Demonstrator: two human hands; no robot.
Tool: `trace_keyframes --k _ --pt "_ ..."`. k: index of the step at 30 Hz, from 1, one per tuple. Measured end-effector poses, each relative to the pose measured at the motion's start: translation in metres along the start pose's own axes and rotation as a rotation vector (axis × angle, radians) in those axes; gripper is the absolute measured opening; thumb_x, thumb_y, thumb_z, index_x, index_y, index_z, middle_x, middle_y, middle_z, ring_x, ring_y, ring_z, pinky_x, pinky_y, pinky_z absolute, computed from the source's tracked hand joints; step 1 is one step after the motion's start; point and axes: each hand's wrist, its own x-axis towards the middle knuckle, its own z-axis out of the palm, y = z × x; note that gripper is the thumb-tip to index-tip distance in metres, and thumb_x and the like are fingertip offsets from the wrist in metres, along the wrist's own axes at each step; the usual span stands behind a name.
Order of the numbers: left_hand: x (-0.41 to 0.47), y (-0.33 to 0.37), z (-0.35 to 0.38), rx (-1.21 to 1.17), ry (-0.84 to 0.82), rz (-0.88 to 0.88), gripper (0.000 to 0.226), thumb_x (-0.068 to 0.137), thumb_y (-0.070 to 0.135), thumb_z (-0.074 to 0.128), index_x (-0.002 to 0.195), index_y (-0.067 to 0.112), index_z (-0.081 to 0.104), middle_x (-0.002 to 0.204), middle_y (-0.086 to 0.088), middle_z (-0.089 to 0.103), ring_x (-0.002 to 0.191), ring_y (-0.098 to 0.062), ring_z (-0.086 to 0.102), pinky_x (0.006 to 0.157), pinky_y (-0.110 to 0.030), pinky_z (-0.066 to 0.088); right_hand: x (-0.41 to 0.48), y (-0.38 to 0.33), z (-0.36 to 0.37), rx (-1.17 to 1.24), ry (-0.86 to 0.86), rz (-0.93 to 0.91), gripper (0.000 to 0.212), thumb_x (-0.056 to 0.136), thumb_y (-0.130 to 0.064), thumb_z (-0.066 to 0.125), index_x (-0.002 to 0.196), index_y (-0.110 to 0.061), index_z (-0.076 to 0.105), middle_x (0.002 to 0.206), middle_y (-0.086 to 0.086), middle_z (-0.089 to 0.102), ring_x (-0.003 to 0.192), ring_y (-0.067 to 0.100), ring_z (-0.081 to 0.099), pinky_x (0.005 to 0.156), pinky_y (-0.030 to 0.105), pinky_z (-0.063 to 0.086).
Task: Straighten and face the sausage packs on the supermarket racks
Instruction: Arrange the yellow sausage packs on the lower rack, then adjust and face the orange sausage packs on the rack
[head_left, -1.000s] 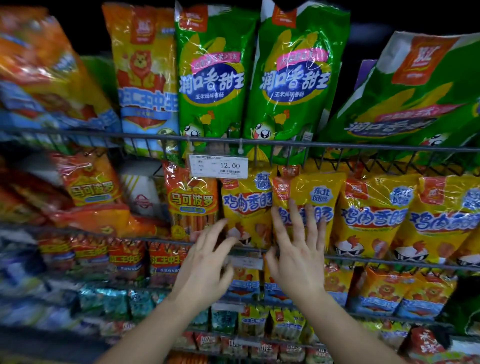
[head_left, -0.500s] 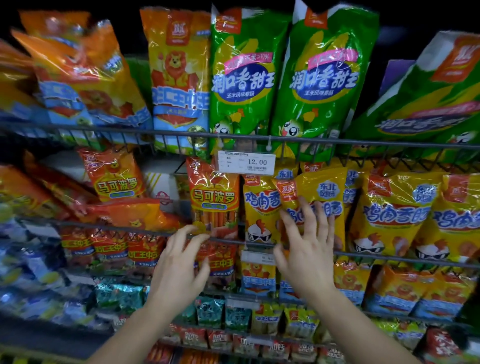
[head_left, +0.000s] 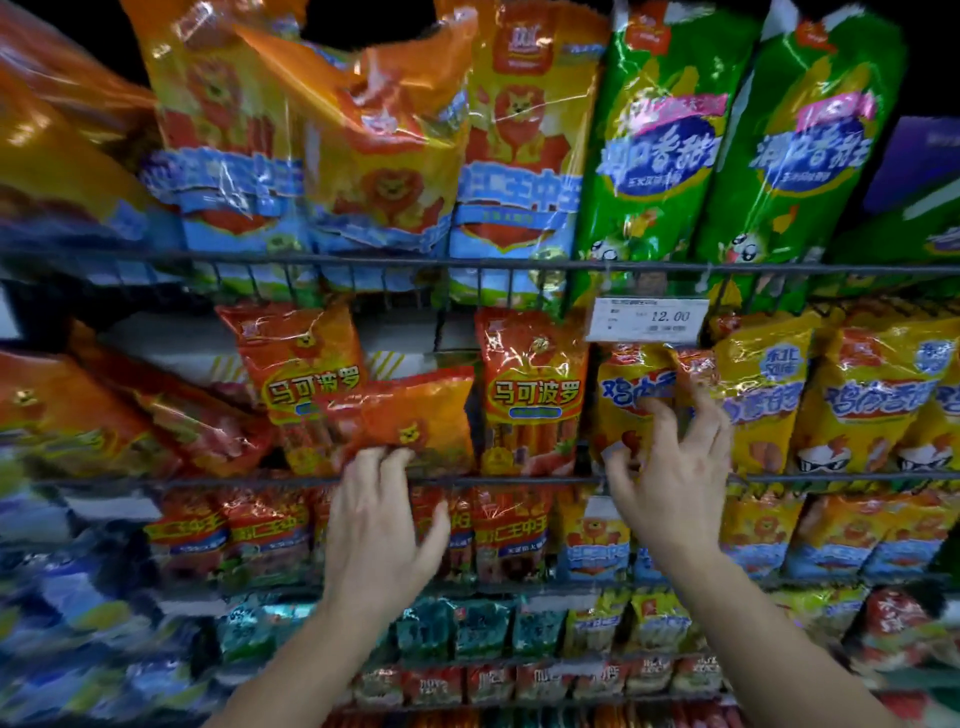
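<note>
Since a moment ago the left hand (head_left: 382, 525) has risen to the wire rail (head_left: 519, 480). Its thumb is spread and it holds nothing, with fingertips touching the lower edge of an orange sausage pack (head_left: 400, 415). That pack sits askew, its top edge sloping up to the right, beside an upright red sausage pack (head_left: 532, 395). The right hand (head_left: 670, 483) pinches a yellow chicken sausage pack (head_left: 631, 400), which stands upright with its label outward, below the price tag (head_left: 647, 319).

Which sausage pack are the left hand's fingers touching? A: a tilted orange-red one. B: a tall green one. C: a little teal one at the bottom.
A: the left hand rests its fingertips on the lower edge of the tilted orange-red plastic sausage pack, just above the middle wire rack rail.
</note>
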Motion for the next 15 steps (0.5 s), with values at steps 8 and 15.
trace_keyframes --k 8,15 --pt "0.057 -0.011 -0.003 0.094 -0.032 0.113 0.068 0.082 0.048 0.064 0.139 0.015 0.048 0.148 -0.013 0.026 0.136 -0.045 0.027 0.106 -0.064 0.035 -0.015 -0.075 0.014 0.056 -0.155 -0.151 0.056 0.081 -0.028 0.061 0.133 -0.011 0.051 0.144 0.021 0.039 0.133 0.045 0.035 0.101 0.06 0.042" --pt "0.082 0.0 0.016 0.033 -0.103 0.013 0.096 0.085 0.054 0.059 0.156 0.026 0.002 0.164 -0.007 -0.008 0.146 -0.047 -0.006 0.112 -0.065 0.026 0.0 -0.101 0.034 0.036 -0.317 -0.079 0.078 0.085 -0.043 0.055 0.154 -0.034 0.02 0.162 0.009 0.013 0.146 0.041 0.013 0.106 0.067 0.034"
